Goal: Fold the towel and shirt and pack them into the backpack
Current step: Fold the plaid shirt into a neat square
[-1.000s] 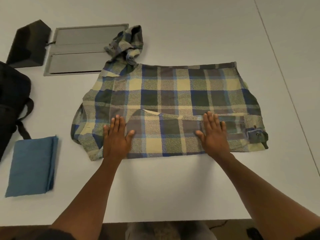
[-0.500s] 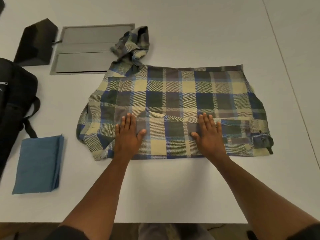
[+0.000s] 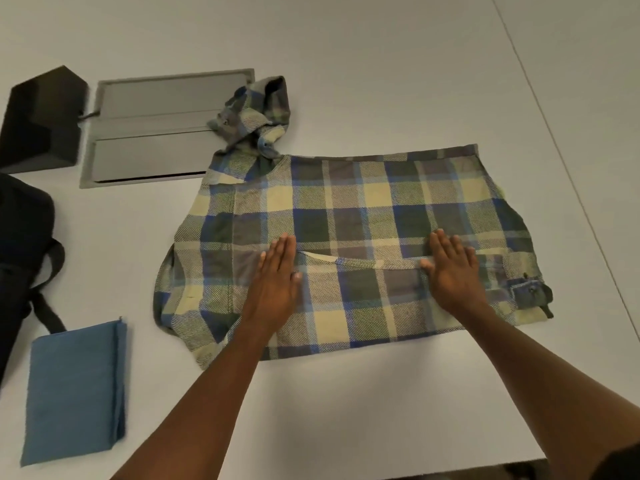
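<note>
I see the blue, grey and pale-yellow plaid flannel shirt (image 3: 363, 216) spread across the middle of the frame on the white table (image 3: 346, 410), only partly folded: the near sleeve is laid back across the lower body, while the far sleeve (image 3: 254, 114) sits bunched at the upper left of the garment. I judge the shirt needs several more folds before it is compact. The flat blue towel (image 3: 74, 389) lies at the lower left as a neat folded rectangle, so that half looks done. The black fabric backpack (image 3: 20, 258) sits at the left edge, just beside the towel, and neither item is packed; I cannot tell whether it is unzipped.

My left hand (image 3: 277, 282) lies flat, fingers straight and together, pressing the folded sleeve near the shoulder. My right hand (image 3: 452, 268) is likewise flat with fingers extended, pressing the sleeve closer to the cuff. Neither grips anything.
</note>
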Demonstrator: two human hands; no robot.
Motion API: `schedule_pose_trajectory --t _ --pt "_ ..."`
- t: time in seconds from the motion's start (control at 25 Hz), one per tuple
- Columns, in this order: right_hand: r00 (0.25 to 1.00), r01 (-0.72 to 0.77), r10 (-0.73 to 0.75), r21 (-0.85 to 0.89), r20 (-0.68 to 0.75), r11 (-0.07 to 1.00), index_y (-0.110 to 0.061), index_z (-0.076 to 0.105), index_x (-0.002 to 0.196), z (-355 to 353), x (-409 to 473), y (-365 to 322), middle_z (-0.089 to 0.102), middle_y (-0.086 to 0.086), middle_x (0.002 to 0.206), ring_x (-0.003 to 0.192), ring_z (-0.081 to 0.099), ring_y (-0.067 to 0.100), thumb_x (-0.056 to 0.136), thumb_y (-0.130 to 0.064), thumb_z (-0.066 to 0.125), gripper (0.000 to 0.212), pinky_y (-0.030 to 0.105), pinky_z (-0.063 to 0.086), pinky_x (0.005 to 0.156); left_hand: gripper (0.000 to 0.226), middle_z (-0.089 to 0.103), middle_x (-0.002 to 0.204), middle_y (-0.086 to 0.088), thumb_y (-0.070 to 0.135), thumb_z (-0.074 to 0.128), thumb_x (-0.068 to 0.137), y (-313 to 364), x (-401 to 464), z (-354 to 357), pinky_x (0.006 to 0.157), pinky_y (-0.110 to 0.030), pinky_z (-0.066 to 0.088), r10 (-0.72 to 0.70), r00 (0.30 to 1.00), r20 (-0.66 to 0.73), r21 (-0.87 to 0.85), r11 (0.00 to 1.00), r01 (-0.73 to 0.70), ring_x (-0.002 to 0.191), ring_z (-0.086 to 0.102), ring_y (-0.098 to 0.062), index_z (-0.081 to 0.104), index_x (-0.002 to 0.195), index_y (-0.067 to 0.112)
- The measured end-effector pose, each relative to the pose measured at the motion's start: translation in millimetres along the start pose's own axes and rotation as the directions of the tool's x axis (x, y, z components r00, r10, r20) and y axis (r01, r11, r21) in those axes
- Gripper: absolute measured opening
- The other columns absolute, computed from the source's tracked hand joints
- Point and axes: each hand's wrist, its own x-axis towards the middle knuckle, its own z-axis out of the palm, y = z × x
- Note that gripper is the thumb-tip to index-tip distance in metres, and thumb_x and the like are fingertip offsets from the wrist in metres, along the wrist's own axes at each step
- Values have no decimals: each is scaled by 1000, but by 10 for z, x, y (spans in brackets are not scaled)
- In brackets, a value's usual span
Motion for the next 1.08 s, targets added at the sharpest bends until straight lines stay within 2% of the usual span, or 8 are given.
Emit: schedule_pose_trajectory --t 0.12,0.32,0.4,0.52,0.64,0.8,0.96,1.08 --pt "999 -48 49 36 -12 998 -21 20 155 -136 221 97 21 4 163 150 14 27 99 -51 21 63 49 13 121 60 4 165 0 33 30 106 -38 347 -171 121 -31 -2 -17 1000 -2 18 1000 17 151 -2 -14 7 158 16" --pt "994 -96 98 53 -41 994 -12 44 140 -515 867 309 50 15 142 126 46 39 97 -27 48 45 50 40 106 53 22 163 -6 21 41 104 -110 1004 -461 121 -40 20 21 1000 11 58 998 -22 150 20 -23 28 154 12" --pt "991 -125 130 106 -42 986 -12 48 138 -683 1157 381 50 16 141 125 47 39 95 -19 53 44 48 40 104 51 29 160 -6 20 45 103 -127 1282 -564 118 -42 27 4 1000 -12 77 997 -3 147 28 -24 34 152 14" --pt "957 -243 280 333 -70 911 -11 53 136 -868 1547 481 54 16 136 122 53 35 94 -17 60 43 40 42 103 51 37 156 -8 17 52 100 -184 1659 -633 116 -42 31 -13 999 -42 71 997 16 143 35 -26 40 149 12" --pt "896 -315 422 478 -134 820 -5 59 127 -969 1884 541 62 15 125 114 58 30 90 -10 60 37 26 40 90 50 42 152 -12 12 57 96 -265 1923 -561 116 -41 30 13 999 -42 62 998 -10 142 37 -28 46 145 9" --pt "824 -382 547 569 -148 728 -4 63 116 -985 2114 547 64 15 117 106 61 28 86 -12 64 31 23 39 79 49 50 144 -17 4 62 91 -241 2091 -524 109 -46 38 15 996 -88 107 994 -6 132 46 -35 53 139 5" --pt "812 -388 564 582 -150 714 -5 66 100 -930 2198 624 67 11 106 96 63 25 86 -18 68 20 23 38 75 45 54 131 -17 6 64 91 -138 2197 -562 90 -48 50 22 987 -159 216 976 13 114 56 -37 55 135 8" --pt "819 -373 557 606 -141 702 -9 61 100 -959 2202 679 62 6 101 86 52 17 90 -20 64 15 21 36 73 43 53 128 -15 11 64 92 -90 2280 -588 79 -47 52 0 987 -160 241 970 39 107 57 -35 56 134 11"
